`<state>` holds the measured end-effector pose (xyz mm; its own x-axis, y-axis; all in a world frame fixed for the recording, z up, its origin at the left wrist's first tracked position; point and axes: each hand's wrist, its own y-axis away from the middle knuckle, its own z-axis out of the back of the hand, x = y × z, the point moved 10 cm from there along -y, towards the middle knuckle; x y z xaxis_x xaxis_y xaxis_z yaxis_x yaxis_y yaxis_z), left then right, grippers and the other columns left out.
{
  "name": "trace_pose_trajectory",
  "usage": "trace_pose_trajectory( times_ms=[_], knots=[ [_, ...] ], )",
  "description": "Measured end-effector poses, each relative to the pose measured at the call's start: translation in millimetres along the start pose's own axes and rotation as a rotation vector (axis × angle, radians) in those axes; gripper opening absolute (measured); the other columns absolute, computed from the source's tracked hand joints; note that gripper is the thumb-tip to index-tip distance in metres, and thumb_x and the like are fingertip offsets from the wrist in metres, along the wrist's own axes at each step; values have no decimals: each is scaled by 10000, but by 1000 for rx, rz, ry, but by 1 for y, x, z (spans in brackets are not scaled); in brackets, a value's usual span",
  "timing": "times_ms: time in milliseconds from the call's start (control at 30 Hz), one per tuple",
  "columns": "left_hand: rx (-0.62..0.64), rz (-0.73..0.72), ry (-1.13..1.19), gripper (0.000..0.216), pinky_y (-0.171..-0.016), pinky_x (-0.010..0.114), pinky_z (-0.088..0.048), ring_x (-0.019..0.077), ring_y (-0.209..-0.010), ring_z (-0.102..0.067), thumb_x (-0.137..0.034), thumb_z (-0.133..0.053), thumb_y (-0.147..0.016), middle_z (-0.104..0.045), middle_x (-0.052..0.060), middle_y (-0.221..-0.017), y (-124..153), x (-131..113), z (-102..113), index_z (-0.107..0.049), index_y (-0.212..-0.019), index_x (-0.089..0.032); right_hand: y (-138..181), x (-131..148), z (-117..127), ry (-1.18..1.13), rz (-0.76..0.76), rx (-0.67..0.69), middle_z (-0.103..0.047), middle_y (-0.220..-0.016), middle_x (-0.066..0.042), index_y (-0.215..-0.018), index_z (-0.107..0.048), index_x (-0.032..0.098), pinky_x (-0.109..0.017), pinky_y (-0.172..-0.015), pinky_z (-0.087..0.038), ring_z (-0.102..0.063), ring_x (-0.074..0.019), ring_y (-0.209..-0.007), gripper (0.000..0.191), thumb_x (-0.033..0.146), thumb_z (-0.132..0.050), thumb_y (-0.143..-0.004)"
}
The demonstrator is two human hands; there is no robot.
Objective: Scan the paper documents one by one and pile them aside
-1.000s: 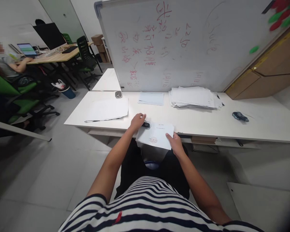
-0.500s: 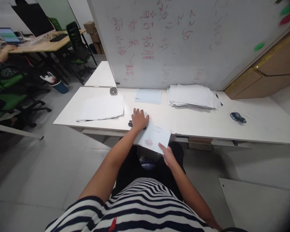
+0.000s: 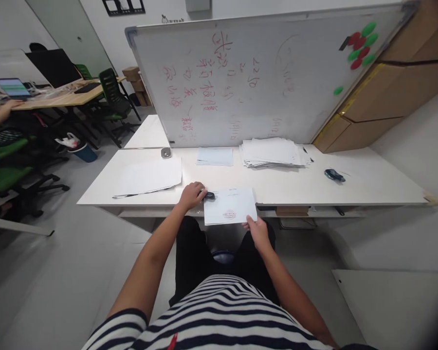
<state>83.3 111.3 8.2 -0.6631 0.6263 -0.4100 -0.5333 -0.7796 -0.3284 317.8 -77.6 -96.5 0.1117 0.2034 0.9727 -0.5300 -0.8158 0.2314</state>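
My right hand (image 3: pixel 257 231) pinches the lower right corner of some light-blue printed sheets (image 3: pixel 237 201) with a red round stamp. The sheets reach over the table's front edge. At their left edge lies a small black stapler (image 3: pixel 209 195), its tip over the paper. My left hand (image 3: pixel 192 196) is closed around the stapler's rear part, which the fingers mostly hide. Behind the sheets, another light-blue sheet (image 3: pixel 214 156) lies flat on the white table (image 3: pixel 277 187).
White paper (image 3: pixel 149 176) lies to the left, with a small grey device (image 3: pixel 166 152) behind it. A thick paper stack (image 3: pixel 270 152) and a dark blue object (image 3: pixel 335 175) are to the right. A whiteboard (image 3: pixel 241 87) stands along the back. A person's arm (image 3: pixel 0 113) shows far left.
My left hand has gone from lying spread over the stapler to gripping its rear. The sheets have turned straighter to the table edge. The camera view has tilted up.
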Motion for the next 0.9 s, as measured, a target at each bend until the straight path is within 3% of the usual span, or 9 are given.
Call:
trace_pose_trajectory(
  times_ms=[67, 167, 233, 333, 467, 633, 733, 900],
  knots=[
    [73, -1, -85, 342, -824, 328, -413, 203, -942, -568, -445, -363, -926, -629, 67, -1026, 2, 2, -9, -615, -919, -214, -6, 30, 29, 158, 118, -106, -581, -533, 8, -664, -575, 200, -293, -569, -401, -526, -162, -531, 369, 563, -593, -730],
    [29, 119, -166, 397, -778, 309, -394, 193, -909, -561, -446, -307, -946, -627, 67, -948, -4, 10, -12, -612, -850, -211, -2, 74, 66, 287, 263, -231, -541, -545, 25, -618, -529, 225, -288, -594, -380, -493, -153, -544, 345, 508, -525, -815],
    [-27, 226, -209, 417, -735, 311, -378, 197, -872, -555, -452, -297, -947, -619, 75, -889, -8, 16, -11, -603, -807, -206, 4, 90, 82, 291, 298, -285, -542, -561, 25, -628, -526, 231, -284, -605, -378, -492, -151, -554, 339, 498, -508, -837],
    [-104, 322, -248, 429, -713, 323, -351, 218, -861, -539, -475, -304, -939, -606, 90, -849, -9, 22, -9, -590, -776, -200, 9, 86, 90, 266, 274, -324, -537, -552, 26, -621, -524, 230, -285, -619, -384, -495, -150, -553, 341, 500, -523, -830],
    [-112, 317, -266, 442, -735, 336, -337, 232, -873, -527, -482, -290, -942, -600, 101, -837, -9, 23, -11, -587, -783, -197, -1, 59, 79, 155, 197, -302, -545, -573, 22, -627, -532, 210, -281, -645, -408, -516, -137, -582, 349, 506, -565, -808],
    [-79, 321, -308, 445, -723, 337, -338, 222, -840, -530, -462, -274, -951, -593, 95, -815, -12, 28, -17, -582, -776, -193, -55, 67, 38, -132, 184, -274, -489, -549, 63, -804, -557, 204, -247, -539, -408, -461, -103, -508, 313, 502, -631, -744],
    [-67, 331, -306, 428, -705, 336, -341, 220, -827, -534, -457, -291, -948, -589, 92, -800, -13, 30, -21, -581, -776, -194, -115, 87, -16, -191, 139, -179, -480, -545, 68, -819, -529, 206, -223, -473, -391, -452, -91, -478, 300, 479, -627, -741],
    [-58, 332, -286, 402, -713, 343, -352, 222, -835, -539, -444, -322, -942, -592, 98, -812, -14, 30, -23, -588, -781, -190, -206, 102, -114, -83, -25, -49, -515, -545, 54, -779, -484, 198, -176, -401, -363, -453, -68, -435, 128, 309, -544, -802]
  ],
)
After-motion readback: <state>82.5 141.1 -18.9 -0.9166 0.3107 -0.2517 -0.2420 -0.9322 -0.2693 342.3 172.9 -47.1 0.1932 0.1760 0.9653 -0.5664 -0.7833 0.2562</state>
